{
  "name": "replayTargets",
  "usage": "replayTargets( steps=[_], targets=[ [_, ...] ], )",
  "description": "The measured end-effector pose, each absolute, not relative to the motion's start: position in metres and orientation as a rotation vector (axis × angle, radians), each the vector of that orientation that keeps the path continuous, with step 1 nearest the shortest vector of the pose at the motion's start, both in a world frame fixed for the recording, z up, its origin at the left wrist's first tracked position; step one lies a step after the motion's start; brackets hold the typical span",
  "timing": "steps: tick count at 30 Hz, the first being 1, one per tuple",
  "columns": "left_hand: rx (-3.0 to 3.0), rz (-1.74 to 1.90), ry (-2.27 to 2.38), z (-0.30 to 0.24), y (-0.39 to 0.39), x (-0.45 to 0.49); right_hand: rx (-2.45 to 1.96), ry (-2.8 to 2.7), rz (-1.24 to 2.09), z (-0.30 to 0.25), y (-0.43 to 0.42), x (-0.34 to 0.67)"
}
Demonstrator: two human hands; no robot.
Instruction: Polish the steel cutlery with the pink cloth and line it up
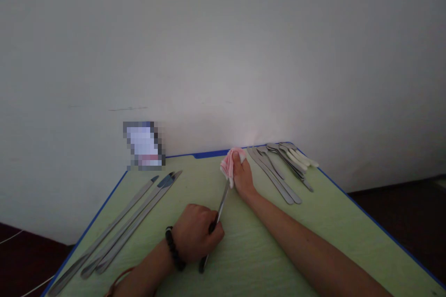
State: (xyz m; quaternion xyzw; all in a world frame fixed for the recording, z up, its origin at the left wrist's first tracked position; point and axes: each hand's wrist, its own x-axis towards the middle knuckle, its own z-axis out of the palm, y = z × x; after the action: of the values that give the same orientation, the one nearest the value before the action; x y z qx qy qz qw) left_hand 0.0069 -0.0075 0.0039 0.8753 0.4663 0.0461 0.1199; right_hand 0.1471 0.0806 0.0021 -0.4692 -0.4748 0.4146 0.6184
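Observation:
My left hand (198,234) is closed around the dark handle of a knife (223,203), which points up and away from me over the table. The handle's dark end pokes out below my fist. In my right hand (243,176) is a pink and white cloth (228,164), bunched with the thumb pressed on it. The cloth covers the far end of the blade, so the tip is hidden. Just right of my right hand lie flat metal table knives (275,178), side by side.
Long metal utensils (130,225) lie slantwise on the left of the green table (254,250). Spoons and forks (287,160), some with white handles, are grouped at the back right. A pixelated, screen-like object (142,145) stands at the back left, near the wall (223,55).

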Motion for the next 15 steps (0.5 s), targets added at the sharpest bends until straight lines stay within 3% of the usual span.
replayTargets(
  steps=[15],
  targets=[
    [2.539,0.125,1.341,0.0079,-0.0095,0.0076,-1.106,-1.118,1.024,-0.0019,0.0855,0.1466]
  ],
)
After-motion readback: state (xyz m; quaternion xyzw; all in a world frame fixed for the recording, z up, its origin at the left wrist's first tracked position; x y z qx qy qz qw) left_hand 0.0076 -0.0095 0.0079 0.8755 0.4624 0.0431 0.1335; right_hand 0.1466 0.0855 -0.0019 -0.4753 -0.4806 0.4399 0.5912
